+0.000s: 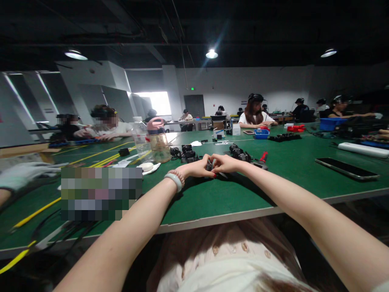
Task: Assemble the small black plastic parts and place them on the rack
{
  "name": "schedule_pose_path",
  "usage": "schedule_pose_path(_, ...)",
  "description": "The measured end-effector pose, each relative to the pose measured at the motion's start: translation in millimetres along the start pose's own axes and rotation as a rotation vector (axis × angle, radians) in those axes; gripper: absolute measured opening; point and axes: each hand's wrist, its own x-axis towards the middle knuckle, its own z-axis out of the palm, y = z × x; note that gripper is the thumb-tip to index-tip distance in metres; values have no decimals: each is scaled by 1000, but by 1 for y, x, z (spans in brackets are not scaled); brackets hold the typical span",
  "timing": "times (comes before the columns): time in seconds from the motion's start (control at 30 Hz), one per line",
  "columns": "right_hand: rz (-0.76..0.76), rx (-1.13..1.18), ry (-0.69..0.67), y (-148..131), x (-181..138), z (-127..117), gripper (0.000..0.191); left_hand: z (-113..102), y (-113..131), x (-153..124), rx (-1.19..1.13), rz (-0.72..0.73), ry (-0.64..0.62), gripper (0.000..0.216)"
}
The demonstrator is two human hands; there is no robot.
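I work at the front edge of the green table [209, 201], where the left hand [198, 168] and the right hand [227, 164] are together, fingertips closed from both sides on a small dark part [209, 166]. The part is between the hands, raised toward the fingertips and slightly above the table surface as far as I can judge; its shape is too small and too covered to identify. I judge the step in hand to be close two-handed handling of this part. For good results, I use one hand as the fixture and the other as the working hand, so that only one side moves at a time. I apply light, even fingertip pressure, since a hard pinch on so small a piece could make it spring free. I hold it low over the table, so that a slip ends on the surface and not over the front edge. I open the fingers enough to see the contact faces before adding force, because the fingertips hide much of them. I leave room for the knuckles: black modules [189, 153] lie beyond the left hand, further black units [238, 153] beyond the right, and a red-handled tool [263, 158] is near the right wrist. The bracelet [175, 181] on the left wrist should not drag across loose parts.
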Motion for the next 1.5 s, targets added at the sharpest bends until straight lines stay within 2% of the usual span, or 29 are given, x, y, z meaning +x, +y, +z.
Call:
schedule_pose_path(1.03, 12, -76, 32, 3, 1, 1, 31, 3, -7, 5, -26, 34, 11, 70)
schedule_pose_path(1.23, -36, -88, 20, 5, 3, 1, 32, 3, -5, 4, -54, 34, 20, 70)
schedule_pose_path(1.5, 7, -56, 45, 5, 0, 1, 36, 1, -2, 2, -49, 6, 0, 68)
